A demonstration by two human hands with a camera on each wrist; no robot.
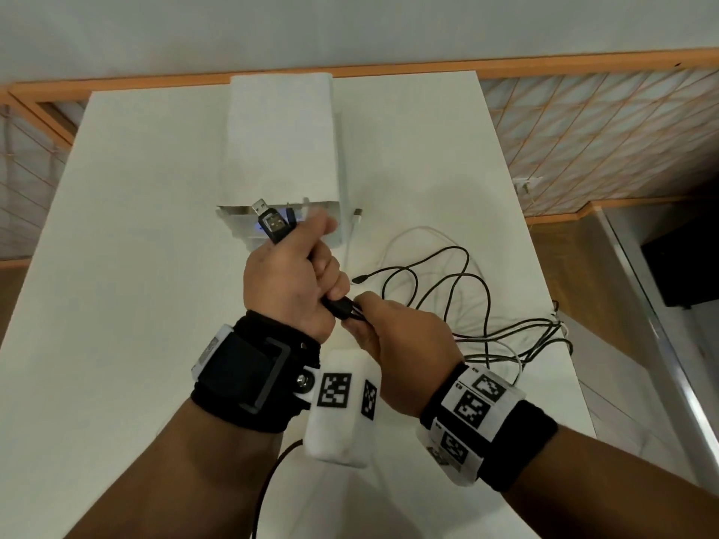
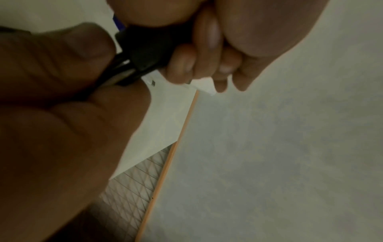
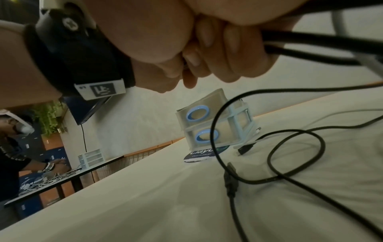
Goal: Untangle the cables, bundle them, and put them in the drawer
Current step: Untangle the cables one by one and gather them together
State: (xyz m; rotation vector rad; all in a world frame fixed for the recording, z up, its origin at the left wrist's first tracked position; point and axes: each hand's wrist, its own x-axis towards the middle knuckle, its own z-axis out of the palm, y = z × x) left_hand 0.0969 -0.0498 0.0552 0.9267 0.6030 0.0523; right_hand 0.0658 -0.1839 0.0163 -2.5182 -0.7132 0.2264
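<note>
My left hand (image 1: 307, 266) grips a bunch of black cables in its fist above the white table (image 1: 136, 235). Their USB plugs (image 1: 272, 223) stick up out of the fist. Just below it, my right hand (image 1: 365, 311) pinches the same black strands (image 1: 342, 307); the pinch shows close up on the black cable body (image 2: 145, 49). From there the black cables (image 3: 311, 44) trail right into a loose tangle (image 1: 544, 328) mixed with a white cable (image 1: 408, 231). The white drawer unit (image 1: 280, 149) stands behind my hands, its drawers with blue ring handles (image 3: 196, 113) closed.
A white plug (image 1: 357, 215) lies beside the drawer unit. The table's right edge (image 1: 544, 289) runs close to the tangle. A thin lead (image 1: 268, 480) hangs from my left wrist device. Another person (image 3: 12, 147) works at a far table.
</note>
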